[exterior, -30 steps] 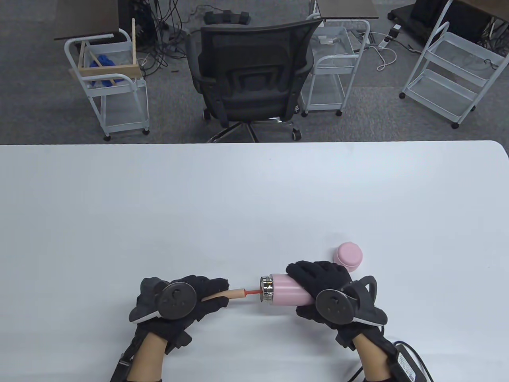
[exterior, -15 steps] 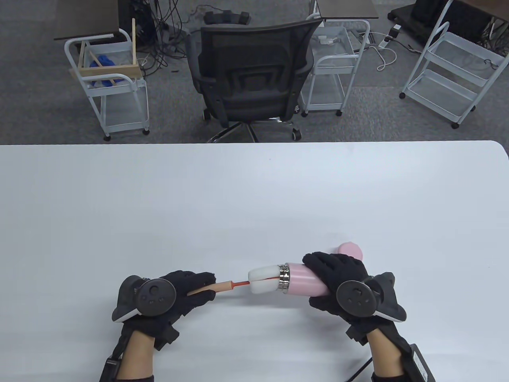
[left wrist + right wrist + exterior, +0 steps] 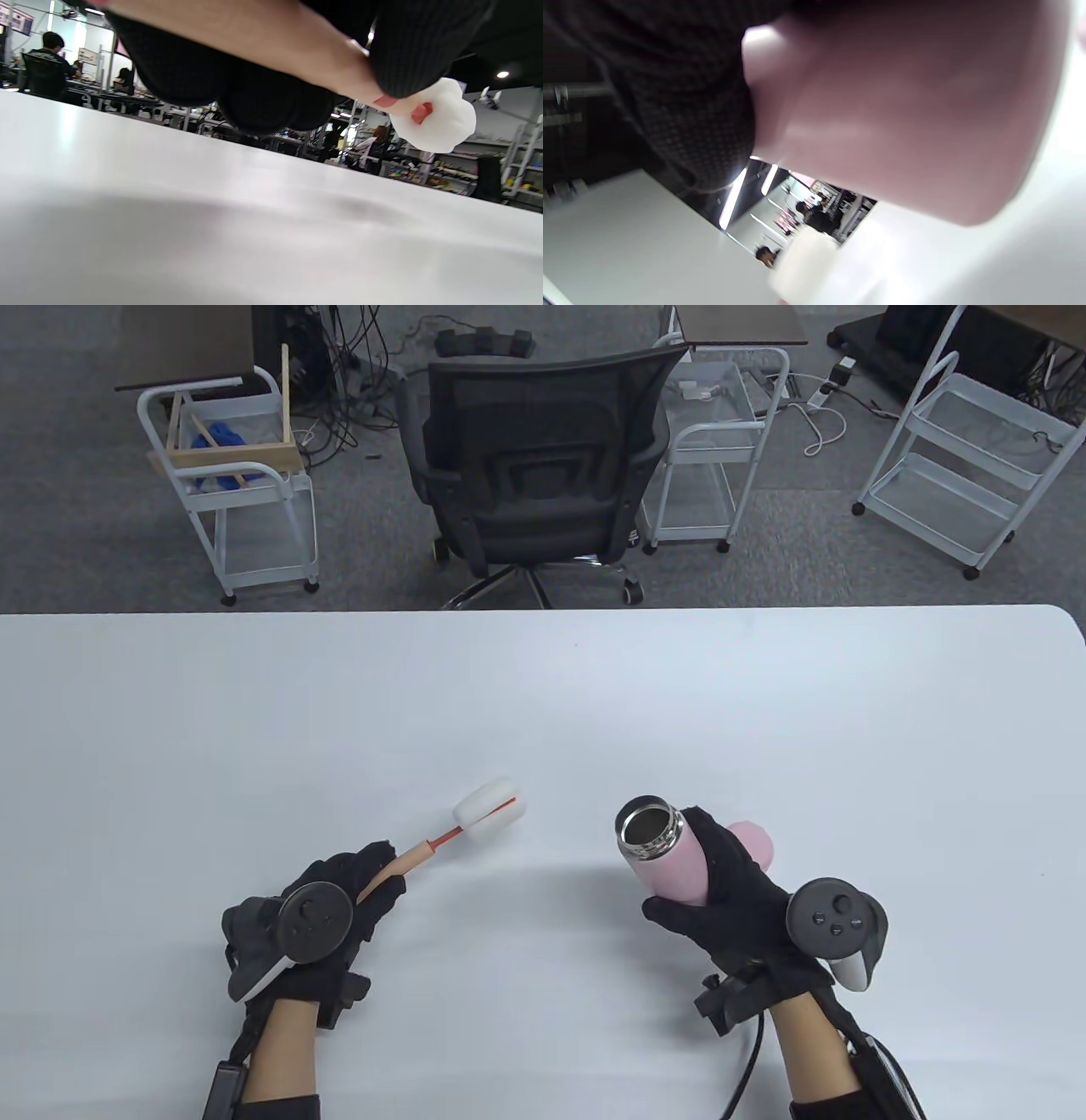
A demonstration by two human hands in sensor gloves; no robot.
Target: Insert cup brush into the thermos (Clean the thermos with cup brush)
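Pink thermos (image 3: 674,861) sits gripped in our right hand (image 3: 747,899), mouth tilted up, above the tabletop (image 3: 543,704); our left hand (image 3: 339,899) holds the cup brush (image 3: 475,819), well apart. We should align the sponge with the mouth first.

Grey carpet floor (image 3: 102,560) beyond a white desk (image 3: 543,687), with a black mesh office chair (image 3: 534,466) at its far edge. White wire carts (image 3: 237,492) to either side, one carrying a wooden frame (image 3: 229,441). Cables and a power strip (image 3: 827,386) loose on the carpet
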